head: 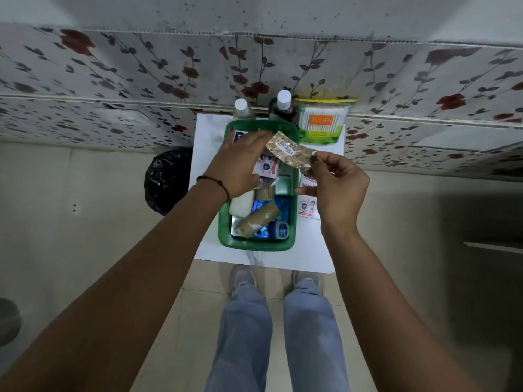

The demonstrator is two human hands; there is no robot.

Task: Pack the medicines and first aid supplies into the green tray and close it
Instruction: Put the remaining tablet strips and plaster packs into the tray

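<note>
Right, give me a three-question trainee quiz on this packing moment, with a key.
1. True or false: the right hand pinches the tablet strip above the green tray.
2. Which stands outside the tray, behind it? A) bandage roll B) cotton bud tub C) white soap bar
3. Fill in: the left hand hovers over the tray with its fingers ____.

Key: 1 true; 2 B; 3 open, holding nothing.
</note>
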